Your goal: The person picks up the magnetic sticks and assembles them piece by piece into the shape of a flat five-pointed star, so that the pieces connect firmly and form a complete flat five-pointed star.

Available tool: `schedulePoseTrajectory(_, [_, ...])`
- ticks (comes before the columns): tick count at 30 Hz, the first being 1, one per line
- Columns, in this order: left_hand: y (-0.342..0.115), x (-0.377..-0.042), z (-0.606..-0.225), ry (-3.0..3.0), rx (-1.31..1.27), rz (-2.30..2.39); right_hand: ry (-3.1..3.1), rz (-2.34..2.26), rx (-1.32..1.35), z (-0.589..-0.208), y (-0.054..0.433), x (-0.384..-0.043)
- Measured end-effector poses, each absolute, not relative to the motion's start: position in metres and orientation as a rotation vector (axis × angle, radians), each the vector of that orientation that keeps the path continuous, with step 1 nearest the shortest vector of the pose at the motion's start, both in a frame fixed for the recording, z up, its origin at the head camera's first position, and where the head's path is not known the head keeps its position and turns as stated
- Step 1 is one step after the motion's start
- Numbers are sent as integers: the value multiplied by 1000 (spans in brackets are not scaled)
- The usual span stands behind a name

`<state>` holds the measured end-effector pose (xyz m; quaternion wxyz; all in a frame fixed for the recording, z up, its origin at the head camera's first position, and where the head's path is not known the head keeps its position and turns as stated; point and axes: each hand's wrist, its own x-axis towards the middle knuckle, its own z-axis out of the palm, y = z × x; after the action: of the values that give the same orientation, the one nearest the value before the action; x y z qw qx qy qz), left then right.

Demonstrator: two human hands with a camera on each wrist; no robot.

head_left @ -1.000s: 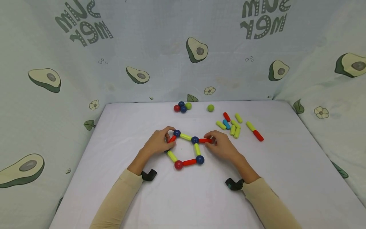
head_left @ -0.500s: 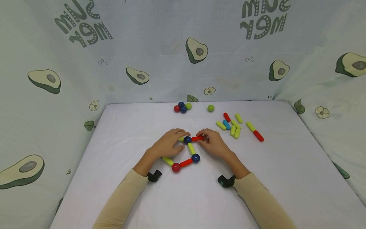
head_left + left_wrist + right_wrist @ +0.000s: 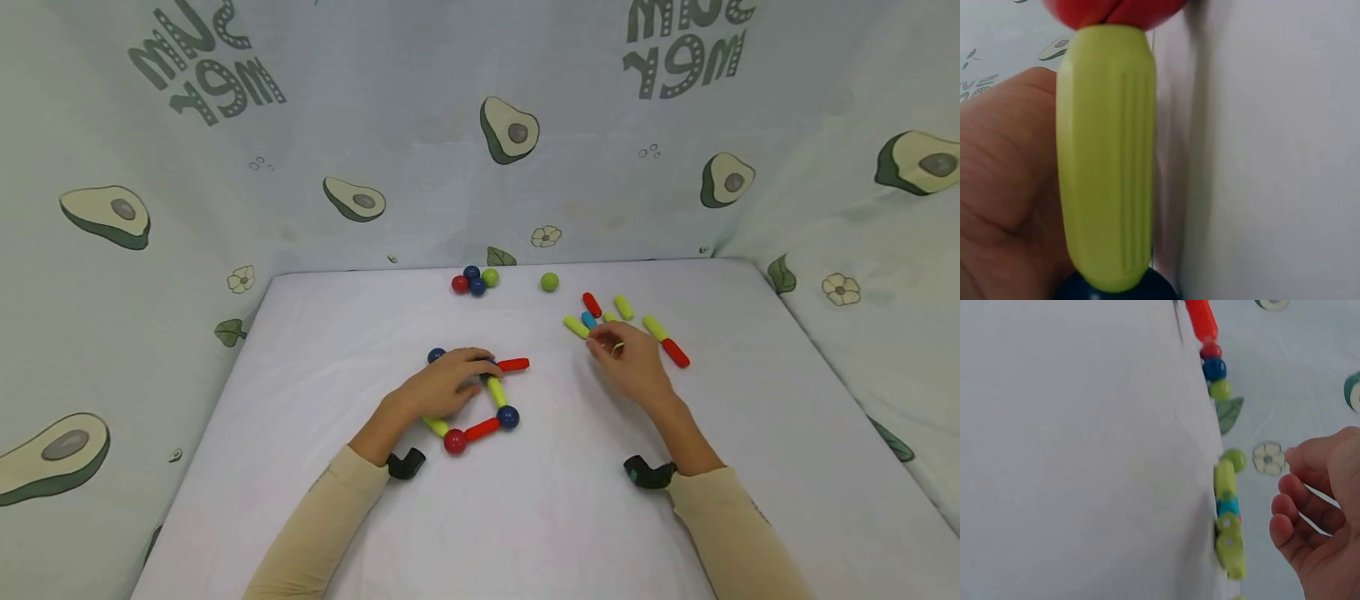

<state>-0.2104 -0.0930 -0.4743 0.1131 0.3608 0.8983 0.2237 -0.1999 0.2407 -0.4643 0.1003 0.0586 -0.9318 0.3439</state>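
A ring of coloured sticks and balls lies on the table, partly hidden under my left hand (image 3: 446, 385). That hand curls its fingers and thumb round a blue ball (image 3: 487, 367) at the ring's upper right; a red stick (image 3: 514, 364) juts from this ball. Along the front sit a red ball (image 3: 454, 442), a red stick (image 3: 482, 429) and a second blue ball (image 3: 508, 417). A yellow-green stick (image 3: 1107, 156) fills the left wrist view. My right hand (image 3: 632, 358) hovers by loose yellow-green sticks (image 3: 576, 327), fingers loosely bent, holding nothing visible.
At the table's back edge sits a cluster of red, blue and green balls (image 3: 477, 287), with a lone green ball (image 3: 550, 282) to its right. A joined yellow-green and red stick pair (image 3: 676, 352) lies right of my right hand. A patterned cloth hangs behind.
The ring shifted slightly left. My left hand moved right from the ring's left side to the blue ball. My right hand let go of the red stick and moved right to the loose sticks.
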Motion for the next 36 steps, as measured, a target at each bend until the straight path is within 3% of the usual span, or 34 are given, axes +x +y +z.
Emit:
schedulePoseTrajectory(11, [-98, -212, -475, 2605, 1100, 684, -2893, 791, -273, -476, 320, -212])
schedulePoseTrajectory(25, [-98, -212, -477, 2578, 1083, 709, -2949, 755, -212, -484, 340, -218])
schedulePoseTrajectory(36, [-98, -212, -475, 2586, 1082, 733, -2890, 760, -153, -470, 345, -208])
